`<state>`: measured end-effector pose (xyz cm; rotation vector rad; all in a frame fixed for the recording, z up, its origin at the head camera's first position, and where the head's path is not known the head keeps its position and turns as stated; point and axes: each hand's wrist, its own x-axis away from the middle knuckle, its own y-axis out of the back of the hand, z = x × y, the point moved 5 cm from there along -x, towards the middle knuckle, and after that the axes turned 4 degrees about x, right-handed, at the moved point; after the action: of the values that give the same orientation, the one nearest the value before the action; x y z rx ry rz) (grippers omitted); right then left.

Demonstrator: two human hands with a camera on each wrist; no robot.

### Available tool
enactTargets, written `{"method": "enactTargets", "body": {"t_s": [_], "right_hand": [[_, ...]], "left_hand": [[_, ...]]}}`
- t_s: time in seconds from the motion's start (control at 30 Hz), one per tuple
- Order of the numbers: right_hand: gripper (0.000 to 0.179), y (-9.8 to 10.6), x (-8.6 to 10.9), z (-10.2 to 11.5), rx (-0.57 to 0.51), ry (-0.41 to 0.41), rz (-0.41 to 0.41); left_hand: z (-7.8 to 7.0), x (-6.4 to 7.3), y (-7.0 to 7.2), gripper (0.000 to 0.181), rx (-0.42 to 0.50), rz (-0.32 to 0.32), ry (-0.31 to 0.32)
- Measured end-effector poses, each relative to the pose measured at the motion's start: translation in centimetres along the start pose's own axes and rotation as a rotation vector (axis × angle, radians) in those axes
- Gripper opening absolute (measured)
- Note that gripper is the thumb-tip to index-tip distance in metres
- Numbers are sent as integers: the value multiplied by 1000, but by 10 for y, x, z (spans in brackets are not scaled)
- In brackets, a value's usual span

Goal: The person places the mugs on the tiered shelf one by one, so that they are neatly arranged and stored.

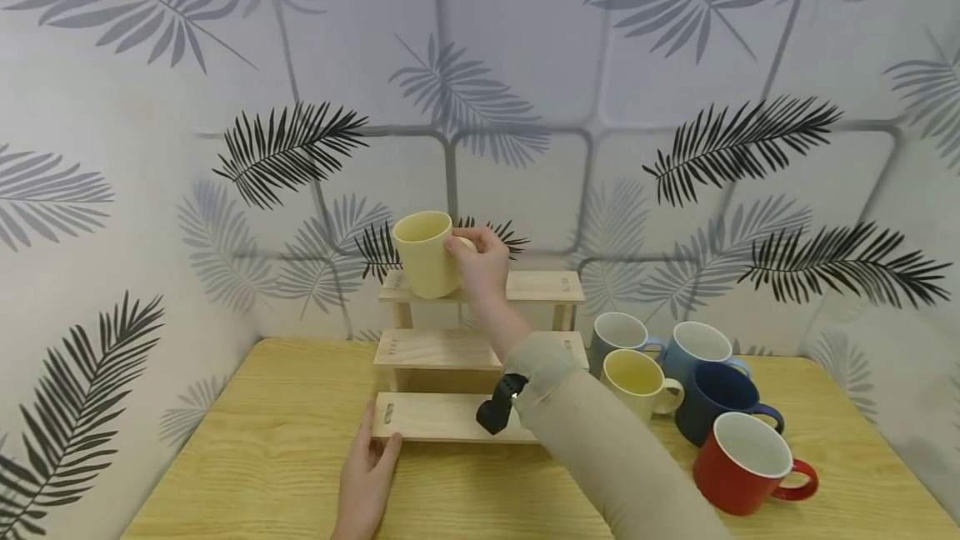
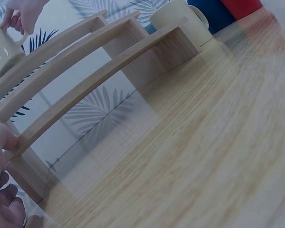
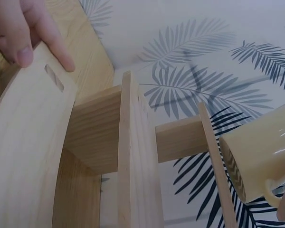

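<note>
My right hand (image 1: 486, 269) pinches the handle of a pale yellow mug (image 1: 426, 257). The mug is upright, close over the left end of the top tier of a three-step wooden display rack (image 1: 442, 348). In the right wrist view a narrow gap shows between the mug's patterned underside (image 3: 233, 166) and the top board (image 3: 218, 175). At the rack's lower left, my left hand (image 1: 363, 473) grips the end of the bottom board (image 1: 435, 417), thumb at the front edge, fingers along the side. The left wrist view shows that thumb (image 2: 4, 137) on the board.
Right of the rack stand several mugs: a grey one (image 1: 606, 352), a second yellow one (image 1: 630, 390), a light blue one (image 1: 678, 365), a navy one (image 1: 697, 415) and a red one (image 1: 738, 477). Behind the wooden table (image 1: 247, 440) rises a leaf-patterned wall (image 1: 517, 40).
</note>
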<state>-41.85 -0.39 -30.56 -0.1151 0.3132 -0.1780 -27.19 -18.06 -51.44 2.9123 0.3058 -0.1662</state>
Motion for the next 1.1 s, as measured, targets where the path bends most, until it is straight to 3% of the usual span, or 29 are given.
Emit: {"method": "enactTargets", "body": {"t_s": [0.33, 0.7, 0.97, 1.1], "right_hand": [[14, -19, -5, -8, -21, 3, -11], [17, -10, -10, -20, 11, 13, 77], [21, -7, -10, -22, 128, 58, 147], [28, -4, -7, -18, 239, 87, 184]], "left_hand": [[-1, 2, -1, 77, 0, -7, 13], [-4, 3, -2, 78, -13, 13, 28], [-2, 2, 0, 78, -15, 11, 26], [-1, 1, 0, 79, -4, 16, 35]]}}
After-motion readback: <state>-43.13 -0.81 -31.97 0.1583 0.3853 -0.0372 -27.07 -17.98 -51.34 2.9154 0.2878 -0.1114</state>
